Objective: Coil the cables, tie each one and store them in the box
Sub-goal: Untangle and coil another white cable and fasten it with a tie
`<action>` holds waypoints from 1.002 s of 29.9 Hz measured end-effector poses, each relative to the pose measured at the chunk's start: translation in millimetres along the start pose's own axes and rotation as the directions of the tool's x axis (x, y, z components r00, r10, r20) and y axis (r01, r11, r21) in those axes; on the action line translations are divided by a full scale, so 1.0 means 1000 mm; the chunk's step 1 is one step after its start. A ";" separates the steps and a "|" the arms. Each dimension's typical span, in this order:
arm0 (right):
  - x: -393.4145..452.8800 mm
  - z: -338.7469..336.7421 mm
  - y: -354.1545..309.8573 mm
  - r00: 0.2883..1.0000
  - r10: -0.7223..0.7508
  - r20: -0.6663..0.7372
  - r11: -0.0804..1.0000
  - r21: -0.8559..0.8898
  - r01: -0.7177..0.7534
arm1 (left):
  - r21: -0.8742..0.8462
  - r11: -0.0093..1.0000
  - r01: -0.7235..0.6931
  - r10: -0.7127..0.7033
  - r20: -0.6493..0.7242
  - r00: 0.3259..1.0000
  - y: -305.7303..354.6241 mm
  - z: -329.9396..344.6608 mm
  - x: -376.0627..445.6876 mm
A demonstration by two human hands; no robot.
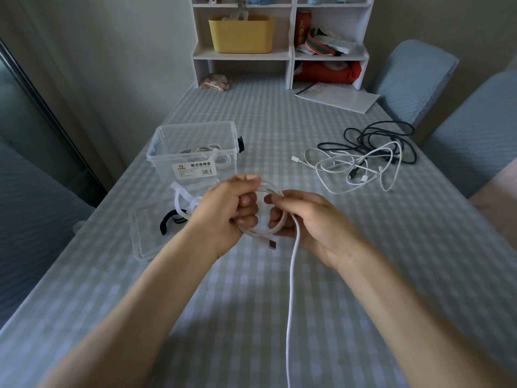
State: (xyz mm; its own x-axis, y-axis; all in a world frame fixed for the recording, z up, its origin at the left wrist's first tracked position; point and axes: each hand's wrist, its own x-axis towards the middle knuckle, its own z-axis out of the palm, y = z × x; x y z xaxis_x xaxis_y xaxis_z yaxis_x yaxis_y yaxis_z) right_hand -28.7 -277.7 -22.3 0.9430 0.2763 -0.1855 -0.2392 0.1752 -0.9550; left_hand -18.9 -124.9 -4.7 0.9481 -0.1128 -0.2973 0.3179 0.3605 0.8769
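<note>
Our left fingers curl round the coil of one white cable, our right fingers pinching its other side above the surface. It looks light, limp and springy, best held across the stacked loops. Left sits one clear box and several ties; right lies a tangle, count unclear.
</note>
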 end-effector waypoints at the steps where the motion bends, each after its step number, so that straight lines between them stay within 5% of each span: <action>1: 0.000 -0.001 0.000 0.999 0.003 0.038 0.999 0.049 -0.005 | -0.081 0.997 0.012 -0.013 -0.010 1.000 0.001 -0.002 0.002; 6: 0.000 -0.001 -0.001 0.995 -0.048 0.093 0.978 0.205 0.028 | -0.252 0.962 0.100 -0.089 0.054 0.995 0.006 -0.007 0.002; 17: 0.004 0.005 0.001 0.996 -0.017 -0.091 0.998 0.060 0.022 | 0.073 0.989 0.131 -0.135 0.054 0.989 -0.002 0.007 -0.005; 25: 0.006 0.003 0.005 0.999 0.004 -0.042 1.000 0.025 -0.003 | -0.239 0.970 0.046 -0.050 -0.010 0.999 0.006 -0.009 0.005; 30: 0.009 0.004 0.010 0.975 0.041 -0.218 0.981 -0.179 -0.081 | -0.352 0.930 -0.108 0.079 -0.095 0.992 0.018 -0.022 0.008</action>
State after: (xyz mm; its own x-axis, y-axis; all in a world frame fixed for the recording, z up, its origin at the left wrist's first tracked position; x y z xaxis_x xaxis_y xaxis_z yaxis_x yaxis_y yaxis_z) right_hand -23.6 -270.1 -32.5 0.9602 0.0705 -0.2703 -0.2696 -0.0196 -0.9628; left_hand -5.9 -99.4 0.3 0.9651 0.0047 -0.2619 0.1906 0.6733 0.7144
